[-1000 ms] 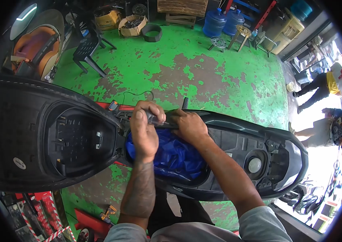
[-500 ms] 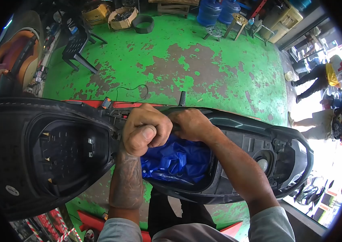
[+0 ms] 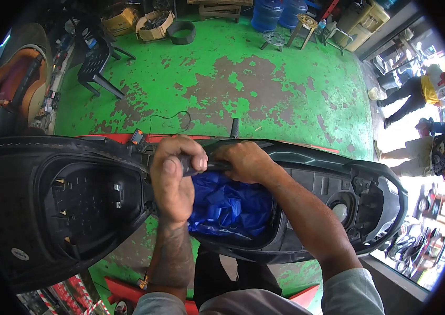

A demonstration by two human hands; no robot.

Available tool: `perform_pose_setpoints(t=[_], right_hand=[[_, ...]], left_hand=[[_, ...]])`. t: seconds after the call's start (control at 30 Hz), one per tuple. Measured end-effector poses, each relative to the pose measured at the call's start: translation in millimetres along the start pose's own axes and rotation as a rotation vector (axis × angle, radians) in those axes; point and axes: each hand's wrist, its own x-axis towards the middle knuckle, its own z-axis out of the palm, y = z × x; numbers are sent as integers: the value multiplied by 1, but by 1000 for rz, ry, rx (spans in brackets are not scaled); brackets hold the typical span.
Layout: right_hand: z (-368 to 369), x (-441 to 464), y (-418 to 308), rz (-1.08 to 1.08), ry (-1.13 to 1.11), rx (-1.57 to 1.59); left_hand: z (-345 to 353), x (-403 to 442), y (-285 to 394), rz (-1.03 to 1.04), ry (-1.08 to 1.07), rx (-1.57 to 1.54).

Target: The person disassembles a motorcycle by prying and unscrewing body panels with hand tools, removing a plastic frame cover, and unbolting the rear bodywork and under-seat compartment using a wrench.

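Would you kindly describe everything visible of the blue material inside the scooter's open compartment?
The blue material looks like thin, slightly glossy plastic or coated fabric, crumpled into folds. It lies bunched inside the dark compartment, filling much of its opening. The left hand and right hand partly hide its upper edge; whether they touch it is unclear.

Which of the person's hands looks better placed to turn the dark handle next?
Probably the left hand: its fingers curl around the dark handle. The right hand is near the blue plastic, fingertips hidden.
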Motion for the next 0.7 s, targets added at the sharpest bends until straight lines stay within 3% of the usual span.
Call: perform_pose_setpoints(t=[0.07,0.1,0.13,0.2,0.6,0.7], right_hand=[[3,-1,1,-19,37,-4],[3,-1,1,-16,37,2],[0,-1,0,-9,23,-6],[-1,0,-1,2,7,-11],[1,2,1,32,-77,12],[0,2,1,7,-72,18]], left_hand=[[-10,12,8,204,-299,184],[10,16,6,235,-124,54],[3,25,6,228,-124,55],[-18,42,7,-168,-794,-273],[-11,19,-12,-64,-380,-217],[10,2,-18,94,27,-85]])
